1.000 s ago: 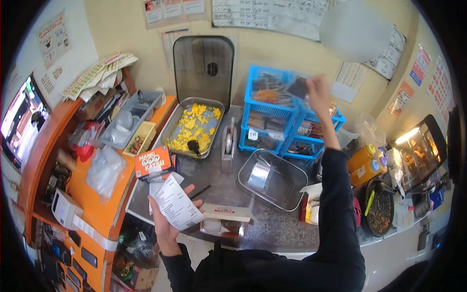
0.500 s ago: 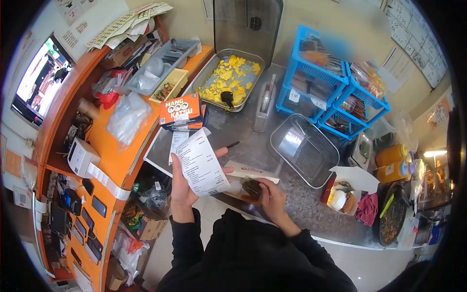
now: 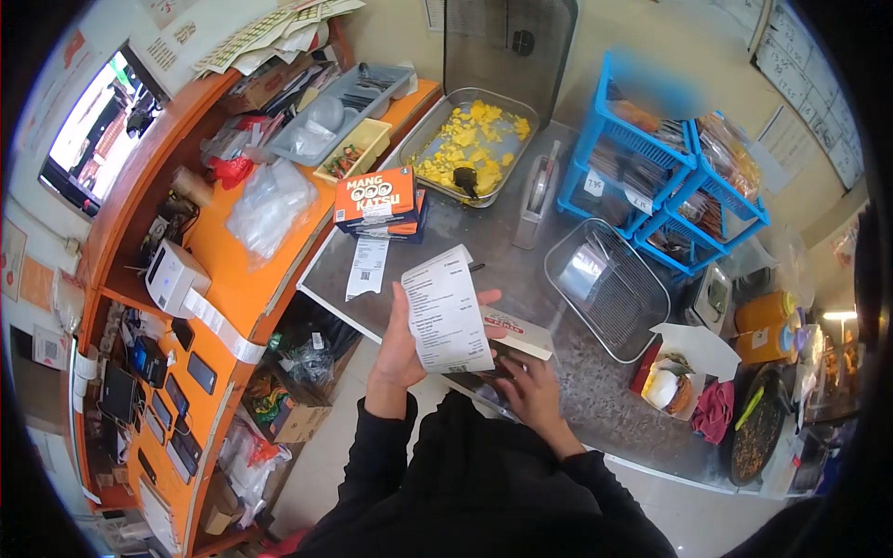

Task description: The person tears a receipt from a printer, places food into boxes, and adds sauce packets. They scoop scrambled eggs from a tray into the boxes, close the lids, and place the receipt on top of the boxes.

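The left hand point(image 3: 395, 349) is raised over the near edge of the steel counter point(image 3: 484, 237), fingers closed behind a receipt point(image 3: 446, 316) and thumb pressed on its right edge. The receipt stands nearly upright in the view. Its long axis runs from the person outward, leaning slightly left, with the printed face toward the camera. Just right of it and partly hidden under its lower end lies a white takeaway box point(image 3: 521, 335), open, its long side following the counter edge. The right hand point(image 3: 532, 391) is nearer the box and rests on its near side with curled fingers. Whether it grips anything cannot be told.
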The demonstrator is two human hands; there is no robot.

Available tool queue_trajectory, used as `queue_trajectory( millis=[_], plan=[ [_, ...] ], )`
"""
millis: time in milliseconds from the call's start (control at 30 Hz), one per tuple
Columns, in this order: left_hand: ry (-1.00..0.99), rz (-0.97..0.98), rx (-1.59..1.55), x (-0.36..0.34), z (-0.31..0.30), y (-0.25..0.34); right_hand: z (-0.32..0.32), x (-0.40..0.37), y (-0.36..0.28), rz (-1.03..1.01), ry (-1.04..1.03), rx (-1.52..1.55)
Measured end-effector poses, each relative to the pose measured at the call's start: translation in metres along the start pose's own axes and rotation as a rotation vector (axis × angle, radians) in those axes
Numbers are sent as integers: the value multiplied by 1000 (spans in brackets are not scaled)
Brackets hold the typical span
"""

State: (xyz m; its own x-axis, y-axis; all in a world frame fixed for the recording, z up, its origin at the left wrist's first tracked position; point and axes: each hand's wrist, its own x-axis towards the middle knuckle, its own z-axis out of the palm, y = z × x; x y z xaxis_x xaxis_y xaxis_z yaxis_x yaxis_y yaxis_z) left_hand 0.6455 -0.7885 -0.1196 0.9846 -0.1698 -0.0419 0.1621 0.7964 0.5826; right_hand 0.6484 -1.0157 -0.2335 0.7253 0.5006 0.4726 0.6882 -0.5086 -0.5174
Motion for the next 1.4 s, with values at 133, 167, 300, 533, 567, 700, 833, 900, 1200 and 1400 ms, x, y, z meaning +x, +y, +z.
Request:
queue_trajectory(
  millis=[133, 167, 300, 533, 567, 700, 833, 900, 1200, 1400],
  plan=[
    [-60, -5, 14, 0, 3, 1, 2, -32, 16, 279, 103, -43],
    [-84, -10, 12, -1, 4, 2, 4, -33, 16, 374, 82, 2],
    [-99, -10, -4, 1, 1, 0, 25, -36, 25, 553, -3, 64],
    [-59, -25, 153, 6, 1, 3, 36, -36, 51, 604, -7, 102],
    [-30, -34, 214, 6, 1, 4, 35, -35, 53, 608, 1, 92],
    [108, -21, 292, 12, -43, 9, 10, -30, 41, 882, -25, 382],
    [386, 301, 1288, 36, -214, -41, 8, -53, 57, 1013, 65, 588],
    [488, 312, 1719, 30, -238, -61, 5, -52, 57, 1050, 121, 634],
    [505, -80, 1698, 8, -153, -135, 26, -37, 71, 1055, 184, 752],
    [653, -277, 1706, 6, -126, -144, 22, -10, 84, 959, 163, 667]
  ],
)
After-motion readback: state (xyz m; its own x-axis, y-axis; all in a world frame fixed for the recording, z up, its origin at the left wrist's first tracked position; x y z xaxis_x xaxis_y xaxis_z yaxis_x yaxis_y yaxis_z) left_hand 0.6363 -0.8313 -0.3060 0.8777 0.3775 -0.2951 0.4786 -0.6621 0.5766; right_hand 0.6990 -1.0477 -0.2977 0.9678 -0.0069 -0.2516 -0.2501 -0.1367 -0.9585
